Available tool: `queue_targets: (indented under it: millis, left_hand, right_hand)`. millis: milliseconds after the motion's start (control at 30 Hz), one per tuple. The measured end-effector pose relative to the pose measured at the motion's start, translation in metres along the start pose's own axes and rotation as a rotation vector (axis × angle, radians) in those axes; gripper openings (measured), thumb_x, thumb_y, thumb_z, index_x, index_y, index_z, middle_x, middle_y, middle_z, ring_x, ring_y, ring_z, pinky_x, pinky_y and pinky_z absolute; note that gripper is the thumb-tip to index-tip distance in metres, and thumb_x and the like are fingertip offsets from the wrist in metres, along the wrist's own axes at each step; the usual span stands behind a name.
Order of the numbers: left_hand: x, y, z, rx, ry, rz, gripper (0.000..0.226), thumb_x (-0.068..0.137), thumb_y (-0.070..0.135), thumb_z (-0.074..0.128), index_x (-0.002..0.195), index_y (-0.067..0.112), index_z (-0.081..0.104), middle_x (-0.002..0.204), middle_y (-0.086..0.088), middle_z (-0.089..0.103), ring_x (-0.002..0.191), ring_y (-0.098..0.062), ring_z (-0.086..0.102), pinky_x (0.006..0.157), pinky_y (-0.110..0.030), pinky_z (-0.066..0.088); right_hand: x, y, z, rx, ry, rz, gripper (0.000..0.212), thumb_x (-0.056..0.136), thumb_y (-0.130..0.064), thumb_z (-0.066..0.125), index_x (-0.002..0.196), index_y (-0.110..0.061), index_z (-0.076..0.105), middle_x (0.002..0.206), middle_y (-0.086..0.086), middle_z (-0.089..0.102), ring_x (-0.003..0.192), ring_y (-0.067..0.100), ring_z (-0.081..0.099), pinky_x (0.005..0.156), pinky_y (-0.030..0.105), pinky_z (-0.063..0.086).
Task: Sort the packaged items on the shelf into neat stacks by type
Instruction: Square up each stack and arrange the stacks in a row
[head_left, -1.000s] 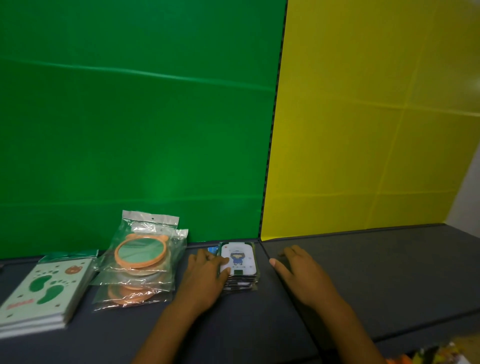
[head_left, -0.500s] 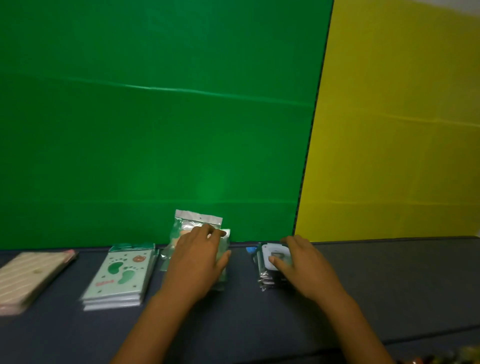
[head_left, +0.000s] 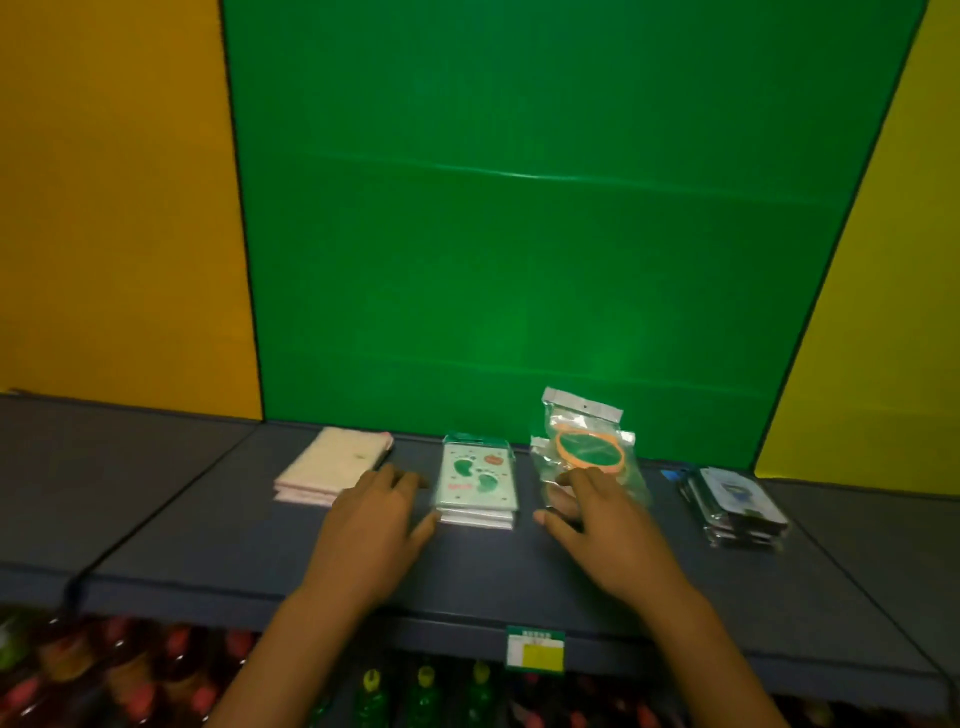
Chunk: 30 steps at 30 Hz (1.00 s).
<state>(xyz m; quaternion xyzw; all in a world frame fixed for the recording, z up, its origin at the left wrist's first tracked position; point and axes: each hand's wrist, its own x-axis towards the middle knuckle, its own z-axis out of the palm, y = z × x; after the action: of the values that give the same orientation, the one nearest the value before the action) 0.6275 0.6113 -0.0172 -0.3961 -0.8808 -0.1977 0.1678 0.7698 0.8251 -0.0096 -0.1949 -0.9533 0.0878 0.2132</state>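
Packaged items sit in four stacks in a row across the middle of the shelf (head_left: 208, 540): pale pink packs (head_left: 332, 465) left of centre, footprint packs (head_left: 478, 480), bagged orange rings (head_left: 587, 449), and dark card packs (head_left: 737, 506) at the right. The hands hold nothing: the left hand (head_left: 371, 525) lies spread beside the footprint packs, and the right hand (head_left: 605, 514) is open, fingers on the ring bags' near edge. Squaring these stacks probably calls for light pushes from both sides, since the slippery bags may slide.

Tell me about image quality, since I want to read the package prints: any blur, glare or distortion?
Head view: dim and soft overall; the footprint packs show shapes but no legible text; glare glints on the clear ring bags; the wide lens slants the yellow panel edges; bottles below the shelf are dark and blurred.
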Motion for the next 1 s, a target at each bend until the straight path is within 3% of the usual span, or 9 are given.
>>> queue_targets:
  millis: [267,667,767,867,1000]
  left_hand:
    - [-0.036,-0.099,-0.038,-0.027,0.015,-0.195,0.038,0.094,0.044,0.048,0.129,0.028,0.05,0.129,0.001,0.05,0.116,-0.019,0.05,0.087,-0.033,0.048]
    - [0.011,-0.174,-0.008,-0.136,-0.01,-0.374,0.04,0.094,0.041,0.049,0.13,0.023,0.048,0.128,-0.003,0.049,0.11,-0.022,0.054,0.081,-0.034,0.048]
    - [0.036,-0.191,0.006,-0.234,-0.076,-0.426,0.046,0.093,0.039,0.054,0.134,0.019,0.048,0.131,-0.007,0.052,0.115,-0.025,0.054,0.091,-0.035,0.048]
    - [0.063,-0.205,0.016,-0.321,-0.162,-0.47,0.051,0.091,0.037,0.059,0.136,0.015,0.048,0.132,-0.009,0.057,0.119,-0.024,0.054,0.096,-0.032,0.046]
    - [0.089,-0.218,0.027,-0.573,-0.223,-0.566,0.049,0.09,0.028,0.063,0.135,0.014,0.05,0.124,-0.011,0.062,0.11,-0.023,0.059,0.091,-0.03,0.049]
  right_hand:
    - [0.029,-0.103,0.032,0.08,-0.086,-0.116,0.058,0.09,-0.062,0.046,0.136,-0.027,0.042,0.14,-0.004,0.045,0.126,0.017,0.045,0.099,0.034,0.043]
    - [0.112,-0.144,0.104,0.229,-0.279,-0.077,0.066,0.091,-0.058,0.05,0.144,-0.02,0.036,0.147,0.0,0.041,0.13,0.018,0.044,0.105,0.033,0.039]
    - [0.137,-0.152,0.126,0.429,-0.368,0.017,0.063,0.09,-0.053,0.055,0.141,-0.019,0.039,0.142,0.001,0.049,0.124,0.017,0.052,0.098,0.029,0.042]
    - [0.157,-0.161,0.144,0.778,-0.444,0.134,0.038,0.093,-0.036,0.06,0.126,-0.019,0.052,0.124,-0.005,0.061,0.101,0.001,0.06,0.086,0.015,0.046]
    - [0.173,-0.169,0.16,1.217,-0.433,0.366,0.017,0.094,-0.023,0.059,0.111,-0.018,0.061,0.112,0.004,0.069,0.103,0.015,0.065,0.097,0.037,0.051]
